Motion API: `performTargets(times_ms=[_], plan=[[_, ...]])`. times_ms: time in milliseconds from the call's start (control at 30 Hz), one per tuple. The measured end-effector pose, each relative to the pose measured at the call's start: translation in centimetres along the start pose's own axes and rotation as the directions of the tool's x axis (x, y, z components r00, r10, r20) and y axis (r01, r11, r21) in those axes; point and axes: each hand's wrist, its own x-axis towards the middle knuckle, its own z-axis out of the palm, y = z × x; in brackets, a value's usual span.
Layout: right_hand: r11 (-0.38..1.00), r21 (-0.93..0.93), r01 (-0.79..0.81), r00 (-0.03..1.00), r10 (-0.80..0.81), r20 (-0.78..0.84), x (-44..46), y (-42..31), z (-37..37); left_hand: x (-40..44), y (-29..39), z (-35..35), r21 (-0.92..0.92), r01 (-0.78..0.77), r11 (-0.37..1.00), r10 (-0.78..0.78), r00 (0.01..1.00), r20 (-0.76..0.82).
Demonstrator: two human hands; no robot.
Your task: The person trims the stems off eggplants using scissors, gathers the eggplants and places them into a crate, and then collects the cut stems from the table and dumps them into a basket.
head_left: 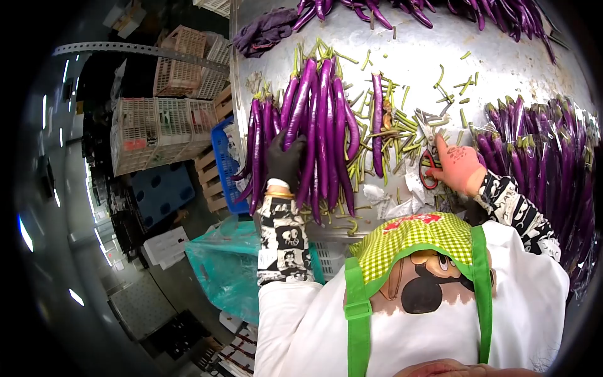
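Note:
My left hand [286, 157], in a black glove, is closed around a long purple eggplant [304, 88] at the left of a loose pile. More long eggplants [325, 132] lie right beside it, their green stems pointing away from me. To the right, my right hand [460, 166], in an orange-pink glove, is at a pair of red-handled scissors [428, 169], its index finger stretched along them toward the blades. The fingers under that palm are partly hidden. One single eggplant [377, 125] lies between my hands among cut green stems [402, 135].
Eggplants in clear plastic [540, 144] are stacked on the right of the metal table [427, 41]. Loose eggplants [496, 12] and a dark purple cloth [267, 31] lie at the far edge. Crates [160, 129], a blue basket [225, 157] and a green plastic bag [229, 264] stand left.

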Motion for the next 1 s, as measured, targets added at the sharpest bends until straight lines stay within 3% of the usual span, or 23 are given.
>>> performTargets(times_ms=[100, 200, 233, 367, 467, 567, 633, 700, 800, 900, 1000], plan=[[0.998, -0.010, -0.055, 0.998, 0.054, -0.029, 0.2, -0.7, 1.9, 2.4, -2.9, 1.4, 0.352, -0.206, 0.913, 0.214, 0.977, 0.018], [0.993, 0.101, -0.067, 0.998, 0.067, 0.006, 0.5, -0.4, 2.1, 0.3, -0.9, 2.1, 0.445, -0.169, 0.879, 0.157, 0.986, 0.063], [0.988, 0.145, -0.061, 0.997, 0.066, -0.032, 0.2, -0.4, 2.3, -0.3, 0.4, 1.8, 0.427, -0.183, 0.886, 0.125, 0.979, 0.161], [0.952, 0.304, -0.047, 0.994, 0.076, -0.083, 0.4, -0.3, 3.5, -1.3, 0.0, 3.1, 0.441, -0.056, 0.896, -0.006, 0.991, 0.137], [0.938, 0.341, -0.057, 0.991, 0.094, -0.091, 0.6, -0.2, 3.5, -2.7, 3.5, 6.0, 0.800, -0.182, 0.572, 0.017, 0.977, 0.211], [0.928, 0.368, -0.052, 0.992, 0.089, -0.086, 0.5, -0.1, 3.2, -2.0, 2.2, 6.2, 0.828, -0.130, 0.545, 0.038, 0.991, 0.130], [0.903, 0.426, -0.049, 0.992, 0.092, -0.081, 0.5, 0.1, 3.3, -0.9, 0.9, 4.9, 0.552, -0.045, 0.833, -0.083, 0.975, 0.204], [0.912, 0.410, -0.023, 0.991, 0.074, -0.110, 0.4, 0.2, 3.3, 0.2, 0.0, 3.7, 0.186, 0.141, 0.972, -0.193, 0.934, 0.300], [0.912, 0.411, -0.004, 0.990, 0.061, -0.126, 0.3, 0.3, 3.4, -0.2, 1.3, 1.8, -0.075, 0.315, 0.946, -0.256, 0.870, 0.420], [0.909, 0.417, -0.014, 0.991, 0.067, -0.112, 0.7, 0.2, 3.5, 1.6, -2.2, -0.9, -0.061, 0.068, 0.996, -0.033, 0.890, 0.454], [0.915, 0.404, -0.001, 0.990, 0.059, -0.130, 0.9, 0.3, 3.8, -0.1, -1.3, -0.5, -0.207, 0.273, 0.939, -0.232, 0.951, 0.202]])
